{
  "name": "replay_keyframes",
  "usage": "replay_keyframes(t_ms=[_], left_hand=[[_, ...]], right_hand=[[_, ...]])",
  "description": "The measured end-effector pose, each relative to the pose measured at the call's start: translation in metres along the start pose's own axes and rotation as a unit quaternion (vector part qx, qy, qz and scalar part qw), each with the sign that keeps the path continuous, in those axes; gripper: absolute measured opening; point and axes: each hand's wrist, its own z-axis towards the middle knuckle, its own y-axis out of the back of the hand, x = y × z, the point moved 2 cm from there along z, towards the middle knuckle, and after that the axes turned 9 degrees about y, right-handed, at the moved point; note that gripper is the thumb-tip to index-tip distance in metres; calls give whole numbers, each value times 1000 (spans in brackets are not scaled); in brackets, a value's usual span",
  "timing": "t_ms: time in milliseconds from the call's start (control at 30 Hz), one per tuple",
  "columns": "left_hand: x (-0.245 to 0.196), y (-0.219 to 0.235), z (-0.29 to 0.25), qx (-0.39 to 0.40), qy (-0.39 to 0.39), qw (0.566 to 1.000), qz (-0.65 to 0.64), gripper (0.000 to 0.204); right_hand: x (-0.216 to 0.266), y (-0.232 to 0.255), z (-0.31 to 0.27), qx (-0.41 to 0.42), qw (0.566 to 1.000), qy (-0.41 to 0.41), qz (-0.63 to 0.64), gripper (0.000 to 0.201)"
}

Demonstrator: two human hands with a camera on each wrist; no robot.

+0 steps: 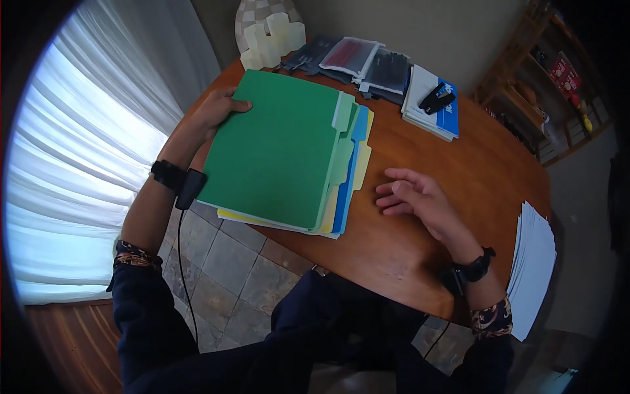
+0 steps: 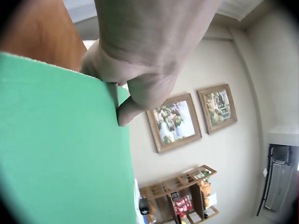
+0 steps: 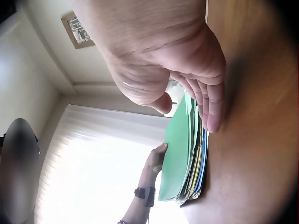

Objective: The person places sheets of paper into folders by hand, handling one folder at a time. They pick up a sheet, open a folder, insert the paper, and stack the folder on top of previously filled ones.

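A stack of tabbed file folders (image 1: 272,151) lies at the table's left side, a green one on top and blue and yellow ones showing beneath. Its tabs face right, and its near left corner reaches past the table edge. My left hand (image 1: 215,110) grips the stack's left edge, thumb on the green cover and the other fingers hidden underneath. In the left wrist view the thumb (image 2: 128,113) presses near the cover's corner. My right hand (image 1: 420,200) is held over the table to the right of the tabs, fingers loosely bent and holding nothing.
Cream divider-like pieces (image 1: 272,41) stand by a checkered vase (image 1: 252,13) at the back. Zippered pouches (image 1: 351,58) lie beside them, then a blue-and-white pad stack (image 1: 420,108) with a black stapler (image 1: 436,100) on it. White paper (image 1: 533,262) sits at the right edge.
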Motion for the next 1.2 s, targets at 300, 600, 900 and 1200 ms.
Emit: replay_keyframes(t_ms=[300, 600, 900, 1200], left_hand=[[31, 29, 13, -199, -54, 955, 212, 59], [22, -19, -17, -169, -35, 969, 175, 58], [20, -27, -52, 49, 120, 991, -38, 42], [-8, -51, -100, 34, -16, 993, -112, 42]], right_hand=[[-3, -17, 37, 32, 998, -34, 46, 56], [-5, -16, 25, 56, 995, -13, 78, 50], [-2, -16, 18, 82, 994, -28, 64, 45], [-1, -6, 5, 11, 1000, -14, -6, 45]])
